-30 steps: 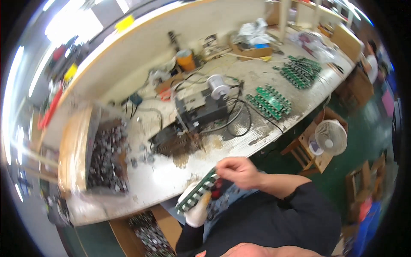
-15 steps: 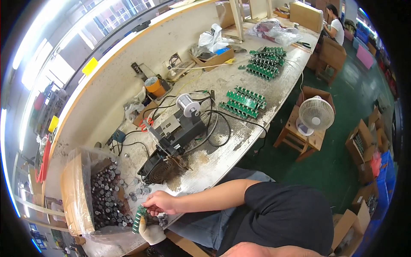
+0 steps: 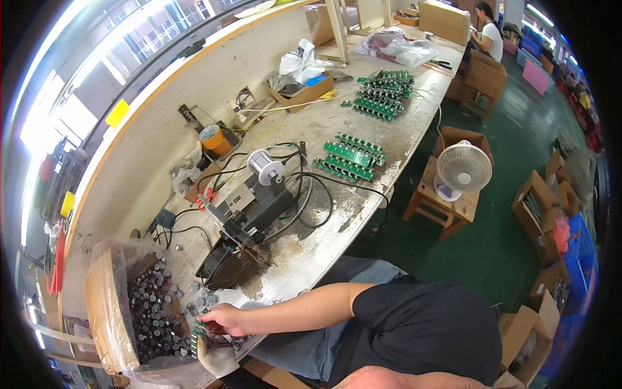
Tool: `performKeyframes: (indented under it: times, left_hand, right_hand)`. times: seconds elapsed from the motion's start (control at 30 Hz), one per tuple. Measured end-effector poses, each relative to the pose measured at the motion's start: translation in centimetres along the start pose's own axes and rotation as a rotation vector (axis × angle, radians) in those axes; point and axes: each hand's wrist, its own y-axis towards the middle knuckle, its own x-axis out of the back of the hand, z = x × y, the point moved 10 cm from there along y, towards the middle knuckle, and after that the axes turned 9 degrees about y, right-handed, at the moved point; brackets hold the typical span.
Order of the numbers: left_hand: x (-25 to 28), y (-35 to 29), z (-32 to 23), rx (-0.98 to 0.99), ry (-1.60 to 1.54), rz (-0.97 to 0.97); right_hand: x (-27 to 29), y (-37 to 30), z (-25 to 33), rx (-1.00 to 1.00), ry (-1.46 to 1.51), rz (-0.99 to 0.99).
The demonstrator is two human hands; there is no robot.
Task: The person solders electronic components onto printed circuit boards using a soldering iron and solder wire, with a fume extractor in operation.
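Note:
My left hand (image 3: 217, 358), in a pale glove, grips a narrow green circuit board (image 3: 194, 340) upright at the table's near edge. At the board's upper end are the closed fingers of my bare right hand (image 3: 223, 318); what they pinch is too small to make out. Thin reddish-brown wires (image 3: 219, 329) show just below the right hand. Beside both hands stands a plastic-lined cardboard box (image 3: 107, 308) full of small round grey metal parts with wires (image 3: 155, 311). A few more such parts (image 3: 206, 299) lie on the table by my right hand.
A machine with a solder-like wire spool (image 3: 265, 166) and a black round fan (image 3: 228, 269) stands beyond my right hand, cables around it. Green boards (image 3: 350, 155) lie in stacks farther along the table (image 3: 311, 259). A white fan (image 3: 464, 168) sits on a wooden stool.
The view has shifted slightly, moving the scene left. The board, still in my left hand, looks turned more edge-on. Wires now show below my right hand, which stays at the board's upper end.

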Motion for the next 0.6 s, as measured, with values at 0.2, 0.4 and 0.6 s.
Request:
performKeyframes:
  times: [0.2, 0.4, 0.6]
  left_hand:
    - [2.0, 1.1, -1.3, -0.128, 0.165, -0.017]
    - [1.9, 0.5, -0.7, 0.003, 0.212, -0.026]
    - [-0.1, 1.0, -0.2, 0.012, 0.033, 0.06]
  right_hand:
    - [-0.3, -0.1, 2.2, 0.3, -0.177, -0.011]
    - [0.1, -0.6, 4.6, 0.585, -0.514, -0.139]
    - [0.9, 1.0, 2.5, 0.337, -0.152, -0.159]
